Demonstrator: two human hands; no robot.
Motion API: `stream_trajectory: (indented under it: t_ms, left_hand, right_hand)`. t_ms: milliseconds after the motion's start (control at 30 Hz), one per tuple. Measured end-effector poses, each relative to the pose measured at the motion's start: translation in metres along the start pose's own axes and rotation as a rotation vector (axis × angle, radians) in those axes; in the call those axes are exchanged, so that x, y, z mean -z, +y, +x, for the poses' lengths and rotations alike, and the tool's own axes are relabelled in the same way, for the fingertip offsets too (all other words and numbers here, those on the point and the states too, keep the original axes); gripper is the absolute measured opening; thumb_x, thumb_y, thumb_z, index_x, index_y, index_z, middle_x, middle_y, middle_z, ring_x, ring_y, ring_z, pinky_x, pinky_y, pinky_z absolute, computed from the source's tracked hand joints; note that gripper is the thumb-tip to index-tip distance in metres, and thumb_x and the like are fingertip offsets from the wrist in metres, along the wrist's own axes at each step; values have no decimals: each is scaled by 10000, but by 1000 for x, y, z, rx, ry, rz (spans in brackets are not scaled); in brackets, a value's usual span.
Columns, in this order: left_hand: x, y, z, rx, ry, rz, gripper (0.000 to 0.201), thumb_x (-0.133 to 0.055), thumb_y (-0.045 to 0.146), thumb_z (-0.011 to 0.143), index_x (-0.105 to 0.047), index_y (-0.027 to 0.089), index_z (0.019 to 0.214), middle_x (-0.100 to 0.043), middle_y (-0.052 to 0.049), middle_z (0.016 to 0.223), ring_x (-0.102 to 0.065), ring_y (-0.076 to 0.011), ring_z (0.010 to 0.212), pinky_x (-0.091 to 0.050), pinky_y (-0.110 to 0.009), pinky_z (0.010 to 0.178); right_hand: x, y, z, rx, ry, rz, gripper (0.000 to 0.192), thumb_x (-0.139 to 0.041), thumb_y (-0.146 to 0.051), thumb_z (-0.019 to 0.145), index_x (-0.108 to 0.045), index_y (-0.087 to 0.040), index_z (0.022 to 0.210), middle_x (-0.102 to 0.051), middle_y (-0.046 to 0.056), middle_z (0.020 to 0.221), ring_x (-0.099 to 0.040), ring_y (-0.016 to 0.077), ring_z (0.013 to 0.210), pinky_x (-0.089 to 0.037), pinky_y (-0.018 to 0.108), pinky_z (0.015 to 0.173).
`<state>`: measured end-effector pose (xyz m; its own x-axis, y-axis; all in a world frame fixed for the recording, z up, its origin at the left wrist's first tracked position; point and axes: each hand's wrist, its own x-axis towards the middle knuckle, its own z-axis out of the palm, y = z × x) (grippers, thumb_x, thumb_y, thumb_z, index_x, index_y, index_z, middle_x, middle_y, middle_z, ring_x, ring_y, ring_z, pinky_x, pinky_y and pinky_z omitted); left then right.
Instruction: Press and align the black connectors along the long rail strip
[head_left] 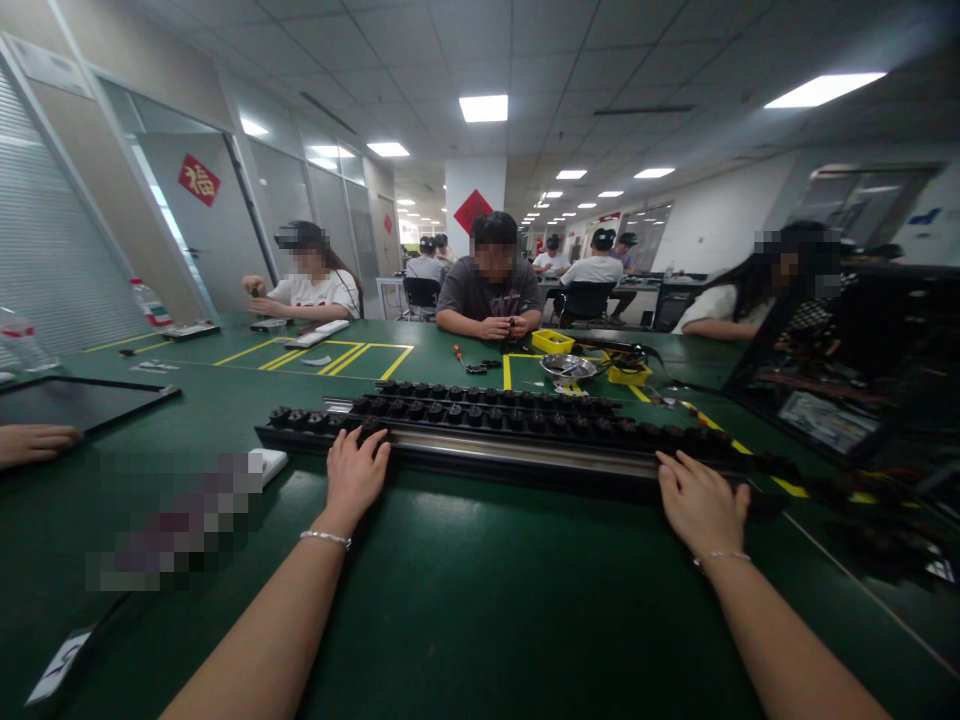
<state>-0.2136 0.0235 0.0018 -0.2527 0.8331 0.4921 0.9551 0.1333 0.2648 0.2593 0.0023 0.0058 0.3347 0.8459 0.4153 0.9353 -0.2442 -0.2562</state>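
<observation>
A long black rail [517, 452] with a shiny metal strip along it lies crosswise on the green table in front of me. Rows of black rollers or wheels [454, 413] sit on and behind it. My left hand [355, 468] rests with spread fingers on the rail's left part, close to the rollers. On the right part of the rail, my right hand [697, 497] lies with its fingers extended over the edge. Neither hand is closed around anything. The undersides of my fingertips are hidden.
A metal bowl [568, 368], a yellow bin [553, 342] and a screwdriver [458, 353] lie beyond the rail. A black computer case [817, 390] stands right. At left are a dark panel [75, 405] and another person's hand [34, 444]. Several people sit around.
</observation>
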Motion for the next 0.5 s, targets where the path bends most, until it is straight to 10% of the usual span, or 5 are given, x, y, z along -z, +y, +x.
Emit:
stream_trajectory:
  t_ms: [500]
  left_hand:
    - [-10,-6,0,-68,52,-3,397,-402,391,880,-602,247,1191,-504,-133,1301,-350,-300,1298,-324,-467,1045]
  right_hand:
    - [-3,-25,-12,224,-35,-66,551,-155,-444,918,-511,-254,1292,-479,24,1375,-350,231,1304,-160,578,1078]
